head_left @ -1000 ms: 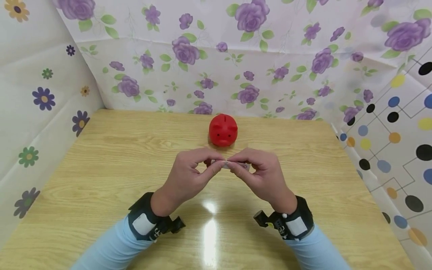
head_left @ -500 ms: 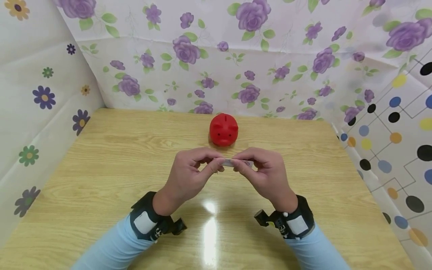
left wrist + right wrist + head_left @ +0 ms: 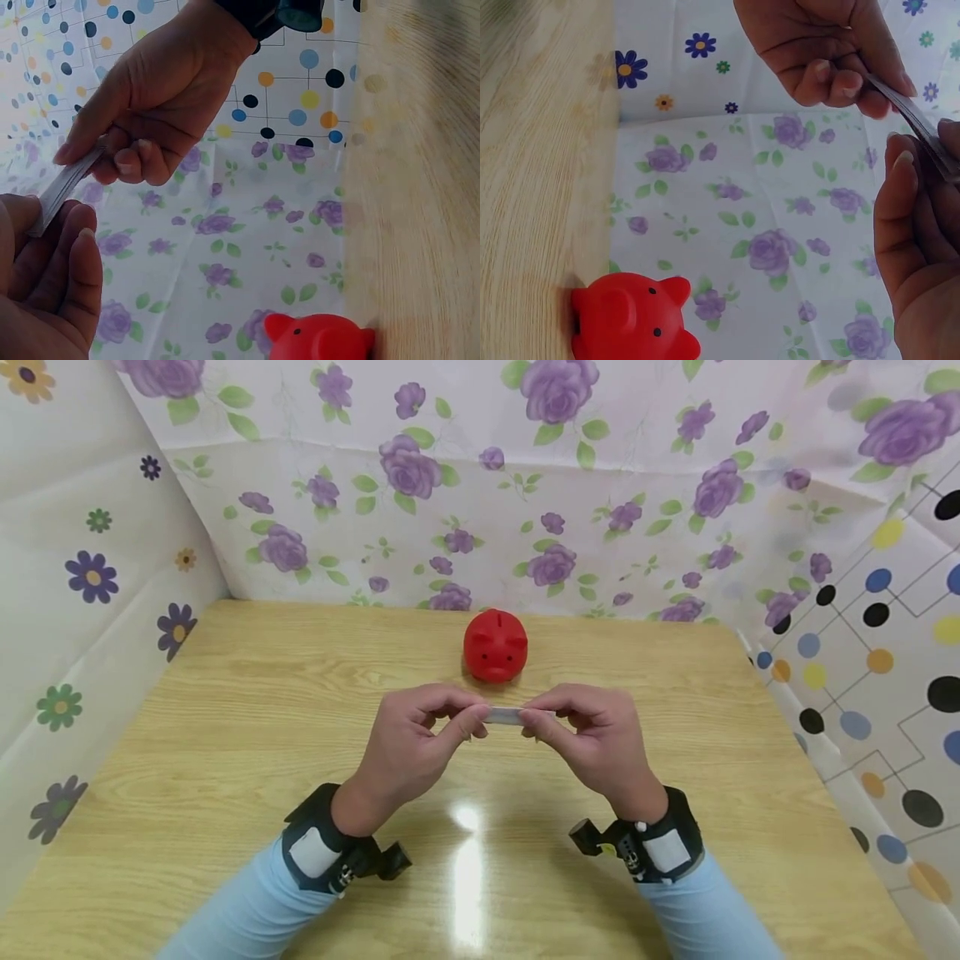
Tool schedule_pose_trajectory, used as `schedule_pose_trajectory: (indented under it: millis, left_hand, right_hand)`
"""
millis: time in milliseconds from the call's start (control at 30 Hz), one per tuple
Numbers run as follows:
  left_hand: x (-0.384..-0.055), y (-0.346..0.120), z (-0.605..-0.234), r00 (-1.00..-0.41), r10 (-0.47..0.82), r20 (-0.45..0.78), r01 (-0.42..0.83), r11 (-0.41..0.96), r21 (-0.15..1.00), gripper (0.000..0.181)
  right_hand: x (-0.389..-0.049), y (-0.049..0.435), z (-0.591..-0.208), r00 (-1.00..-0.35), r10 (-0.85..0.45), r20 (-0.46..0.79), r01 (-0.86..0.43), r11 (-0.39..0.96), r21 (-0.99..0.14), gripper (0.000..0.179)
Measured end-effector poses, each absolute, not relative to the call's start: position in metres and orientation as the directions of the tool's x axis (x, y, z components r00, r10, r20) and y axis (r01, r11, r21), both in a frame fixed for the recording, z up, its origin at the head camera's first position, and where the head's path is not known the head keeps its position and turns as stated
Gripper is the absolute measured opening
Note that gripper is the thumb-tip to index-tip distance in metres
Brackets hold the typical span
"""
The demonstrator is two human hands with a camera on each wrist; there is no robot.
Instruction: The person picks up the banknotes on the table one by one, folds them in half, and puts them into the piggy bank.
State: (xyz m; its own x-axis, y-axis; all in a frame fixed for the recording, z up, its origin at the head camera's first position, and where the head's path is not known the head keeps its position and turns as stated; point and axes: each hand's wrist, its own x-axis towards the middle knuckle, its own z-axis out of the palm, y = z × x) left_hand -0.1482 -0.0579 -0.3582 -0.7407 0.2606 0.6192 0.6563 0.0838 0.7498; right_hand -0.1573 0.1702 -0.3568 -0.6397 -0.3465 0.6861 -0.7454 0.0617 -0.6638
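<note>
A narrow folded banknote [image 3: 504, 716] is stretched between my two hands above the table. My left hand [image 3: 412, 743] pinches its left end between thumb and fingers. At the other end, my right hand [image 3: 603, 743] pinches it the same way. Seen from the left wrist, the banknote [image 3: 64, 187] is a pale strip with layered edges, its ends covered by the fingertips. Just beyond the hands, a red piggy bank [image 3: 495, 646] stands on the table, snout toward me, with a coin slot on top.
The wood-grain table [image 3: 285, 693] reaches back to a wall sheet with purple roses [image 3: 408, 468]. A flower-patterned sheet [image 3: 90, 635] hangs at the left and a dotted one [image 3: 862, 693] at the right. Light glares off the tabletop near the front.
My hands have drawn slightly apart along the banknote, so more of its middle shows between the fingertips. The printed end seen earlier at the right is now mostly covered. The piggy bank stays put.
</note>
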Motion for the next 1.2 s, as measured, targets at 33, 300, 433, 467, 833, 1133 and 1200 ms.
schedule_pose_trajectory:
  millis: [33,300,433,467,833,1133,1200]
  left_hand:
    - [-0.148,-0.058,-0.358,-0.744,0.263,0.615,0.652,0.084,0.753,0.007]
    - [-0.152,-0.062,-0.359,-0.703,0.281,0.653,0.695,0.077,0.715,0.002]
    - [-0.155,-0.062,-0.358,-0.598,0.279,0.751,0.795,0.089,0.6,0.013]
    - [-0.156,-0.063,-0.357,-0.572,0.278,0.772,0.816,0.096,0.57,0.015]
    - [-0.145,-0.057,-0.352,-0.776,0.339,0.531,0.532,-0.101,0.841,0.023]
    - [-0.141,-0.052,-0.356,-0.766,0.321,0.557,0.533,-0.167,0.829,0.021]
    - [-0.141,-0.052,-0.356,-0.754,0.309,0.58,0.56,-0.161,0.813,0.02]
  right_hand:
    - [-0.158,0.171,-0.357,-0.641,-0.35,0.684,-0.743,0.058,-0.666,0.009]
    - [-0.157,0.171,-0.356,-0.662,-0.358,0.659,-0.72,0.058,-0.692,0.008]
    - [-0.153,0.17,-0.354,-0.786,-0.354,0.507,-0.539,-0.01,-0.842,0.009]
    - [-0.152,0.169,-0.354,-0.815,-0.349,0.462,-0.485,-0.025,-0.874,0.01]
    - [-0.145,0.167,-0.35,-0.869,-0.302,0.391,-0.394,-0.054,-0.917,0.026]
    - [-0.146,0.161,-0.352,-0.729,-0.393,0.561,-0.565,-0.117,-0.817,0.03]
    - [-0.146,0.161,-0.351,-0.714,-0.395,0.578,-0.59,-0.105,-0.801,0.031]
